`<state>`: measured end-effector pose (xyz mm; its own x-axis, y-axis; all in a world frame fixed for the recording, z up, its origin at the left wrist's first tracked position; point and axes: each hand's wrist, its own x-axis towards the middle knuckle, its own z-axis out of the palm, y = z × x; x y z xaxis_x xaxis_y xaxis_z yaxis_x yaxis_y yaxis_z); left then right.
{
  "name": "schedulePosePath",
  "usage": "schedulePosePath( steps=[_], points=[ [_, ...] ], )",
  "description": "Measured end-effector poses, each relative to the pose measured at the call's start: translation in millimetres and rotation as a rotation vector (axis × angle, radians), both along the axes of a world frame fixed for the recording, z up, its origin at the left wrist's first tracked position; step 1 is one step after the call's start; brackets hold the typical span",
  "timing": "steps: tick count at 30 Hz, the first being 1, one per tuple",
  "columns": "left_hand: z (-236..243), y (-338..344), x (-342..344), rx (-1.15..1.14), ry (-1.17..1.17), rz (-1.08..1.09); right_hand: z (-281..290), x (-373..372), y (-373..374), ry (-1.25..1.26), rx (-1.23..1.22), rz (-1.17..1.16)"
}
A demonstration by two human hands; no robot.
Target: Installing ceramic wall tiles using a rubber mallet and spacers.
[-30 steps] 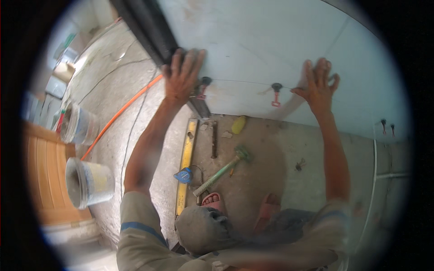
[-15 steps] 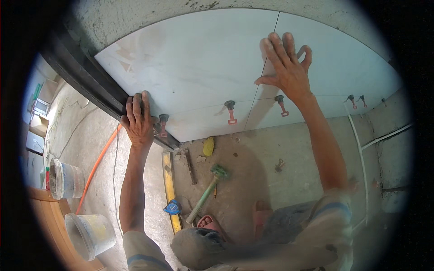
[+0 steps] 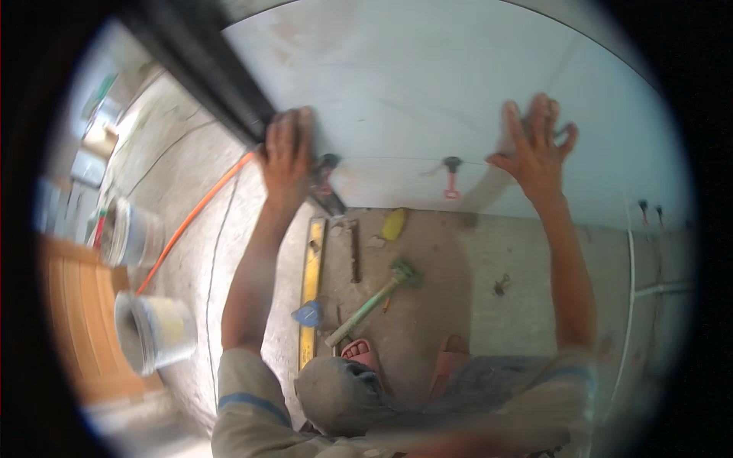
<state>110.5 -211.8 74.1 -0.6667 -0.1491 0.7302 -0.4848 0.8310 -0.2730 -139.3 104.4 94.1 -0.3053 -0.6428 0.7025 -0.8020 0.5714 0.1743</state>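
A large pale wall tile (image 3: 397, 84) stands in front of me against the wall, above a lower row of tile. My left hand (image 3: 287, 156) lies at its left edge beside the dark door frame (image 3: 217, 76), fingers stretched out. My right hand (image 3: 537, 153) presses on the tile's face farther right, fingers spread. Red-handled tile levelling clips with black caps sit in the joint below: one tile clip (image 3: 327, 174) next to my left hand, another tile clip (image 3: 452, 177) between my hands. Neither hand holds anything.
On the floor lie a green mallet (image 3: 374, 301), a yellow spirit level (image 3: 311, 282), a blue tape measure (image 3: 308, 314) and a yellow sponge (image 3: 393, 224). Two buckets, the nearer bucket (image 3: 164, 332) and the farther bucket (image 3: 137, 233), stand left, near an orange hose (image 3: 195, 217).
The view has shifted, so the scene sits farther right. My right hand has slid lower on the tile, toward the joint. The left hand stays at the tile's edge.
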Motion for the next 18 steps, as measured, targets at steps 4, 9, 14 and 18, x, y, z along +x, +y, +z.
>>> schedulePosePath(
  steps=[4,9,14,18],
  points=[
    [6,2,1,-0.019,-0.012,-0.027,1,6,-21,0.132,-0.123,0.029],
    [13,5,0,-0.135,0.083,-0.054,8,52,-76,0.133,-0.169,0.125],
    [11,9,13,-0.131,0.100,-0.080,-18,98,-140,0.045,0.183,0.077],
    [-54,24,91,0.261,0.008,-0.118,-30,102,-167,0.001,0.044,0.208]
  ],
)
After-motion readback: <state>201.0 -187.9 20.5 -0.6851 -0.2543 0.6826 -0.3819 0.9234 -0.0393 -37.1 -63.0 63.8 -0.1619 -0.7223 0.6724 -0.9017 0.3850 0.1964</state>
